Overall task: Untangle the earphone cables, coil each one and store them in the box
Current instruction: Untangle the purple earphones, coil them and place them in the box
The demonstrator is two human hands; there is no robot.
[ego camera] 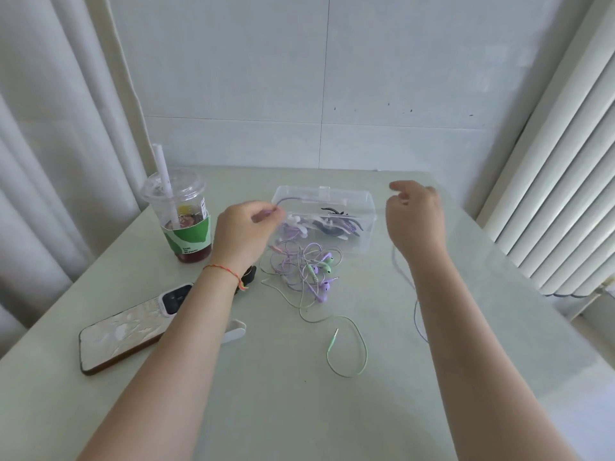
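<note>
Near the table's (pixel 432 377) far edge, the clear box (pixel 362 207) is holding coiled earphones (pixel 327 224). Our left hand (pixel 244 232) is pinching a purple cable (pixel 291 200); our right hand (pixel 416 219) is hanging raised, its fingers loosely curled.

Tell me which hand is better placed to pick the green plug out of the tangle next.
Probably the right hand. The green plug lies nearer its side of the table. The left hand already pinches a purple cable by the box. The right also seems to hold a thin cable, though.
</note>
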